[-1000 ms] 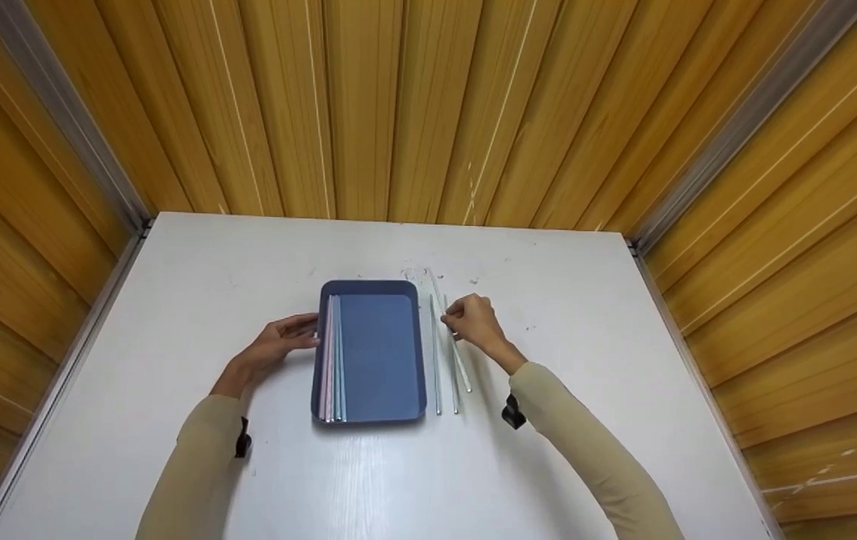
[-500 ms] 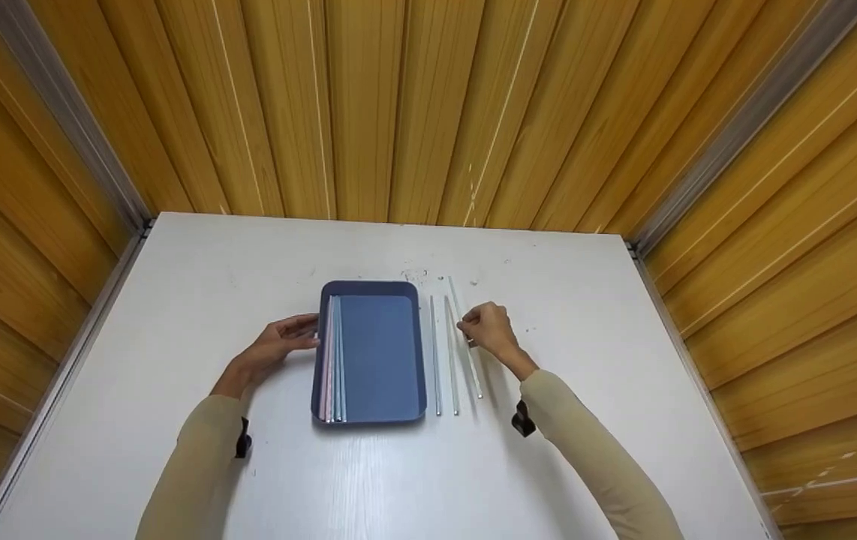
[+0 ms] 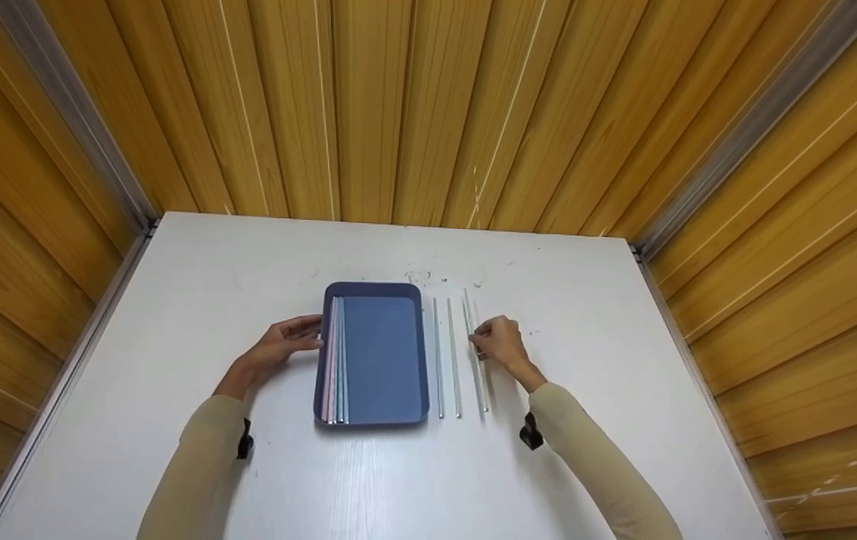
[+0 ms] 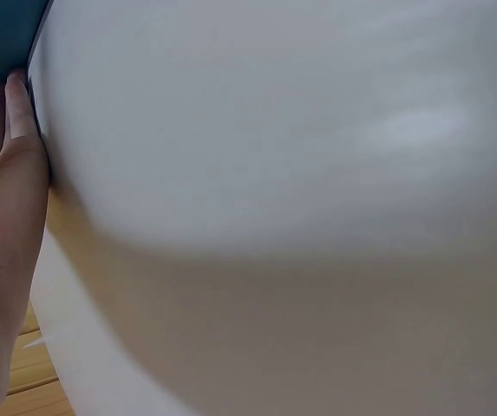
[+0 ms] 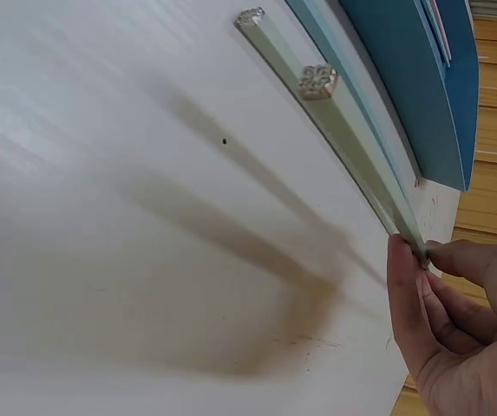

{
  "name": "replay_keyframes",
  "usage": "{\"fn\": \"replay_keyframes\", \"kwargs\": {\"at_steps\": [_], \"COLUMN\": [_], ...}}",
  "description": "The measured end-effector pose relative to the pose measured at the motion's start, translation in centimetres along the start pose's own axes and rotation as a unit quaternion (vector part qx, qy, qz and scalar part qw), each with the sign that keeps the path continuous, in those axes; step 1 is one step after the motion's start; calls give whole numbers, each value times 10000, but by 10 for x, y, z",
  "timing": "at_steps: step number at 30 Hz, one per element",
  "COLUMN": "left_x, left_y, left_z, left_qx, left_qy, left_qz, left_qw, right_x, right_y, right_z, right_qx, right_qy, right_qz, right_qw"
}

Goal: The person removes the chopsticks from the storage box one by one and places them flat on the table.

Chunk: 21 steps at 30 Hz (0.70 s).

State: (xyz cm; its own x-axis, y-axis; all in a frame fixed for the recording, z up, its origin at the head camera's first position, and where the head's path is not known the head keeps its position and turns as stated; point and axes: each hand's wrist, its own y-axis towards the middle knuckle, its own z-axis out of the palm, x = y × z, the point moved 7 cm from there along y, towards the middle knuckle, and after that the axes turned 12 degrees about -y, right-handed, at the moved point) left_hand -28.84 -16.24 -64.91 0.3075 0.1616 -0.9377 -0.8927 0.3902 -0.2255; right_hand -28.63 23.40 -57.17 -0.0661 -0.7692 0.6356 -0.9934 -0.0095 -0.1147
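Observation:
My right hand [image 3: 502, 341] pinches a slim pale green chopstick [image 5: 365, 147] between thumb and fingers. Its square end with a glittery silver tip points toward the right wrist camera, and its shadow falls apart from it on the table. Two more chopsticks lie side by side between that hand and the tray: a light blue one [image 3: 438, 360] and a pale green one [image 3: 455, 360]. At the blue tray's [image 3: 387, 360] left side, my left hand [image 3: 275, 350] rests its extended fingers against the wall. Inside the tray, several pink and blue chopsticks [image 3: 335, 367] lie lengthwise along the left.
A white table [image 3: 368, 487] carries everything, with small dark specks [image 3: 419, 277] behind the tray. Wood-patterned panels [image 3: 368, 112] rise behind the table and on both sides, joined by grey metal posts [image 3: 744, 127].
The right hand has moved right and toward the person with the pale green chopstick, swinging it from a slant to nearly parallel with the two lying ones. The left hand stays at the tray.

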Motion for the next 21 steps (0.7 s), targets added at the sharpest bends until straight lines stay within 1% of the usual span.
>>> {"fn": "replay_keyframes", "kwargs": {"at_steps": [3,5,10,13,17,21], "left_x": [1,1,2,2,1,0], "left_y": [0,0,0,1,1,-1], "left_z": [0,-1,0,0,0,1], "left_qx": [-28,-123,-201,-158,-87,-33], "left_qy": [33,-25,-70,-7,9,-1], "left_qz": [-17,-85,-148,-93,-41,-25], "left_qw": [10000,9999,9997,9998,10000,10000], "right_x": [-7,-11,-19,-23,-28,-32], "right_y": [-2,-2,-2,-2,-3,-4], "right_z": [1,2,5,7,12,19], "right_qx": [-17,-60,-146,-228,-319,-329], "right_qy": [-13,-38,-31,-37,93,357], "right_qz": [64,75,121,87,63,72], "right_qw": [10000,9999,9998,9997,9994,9988]}}
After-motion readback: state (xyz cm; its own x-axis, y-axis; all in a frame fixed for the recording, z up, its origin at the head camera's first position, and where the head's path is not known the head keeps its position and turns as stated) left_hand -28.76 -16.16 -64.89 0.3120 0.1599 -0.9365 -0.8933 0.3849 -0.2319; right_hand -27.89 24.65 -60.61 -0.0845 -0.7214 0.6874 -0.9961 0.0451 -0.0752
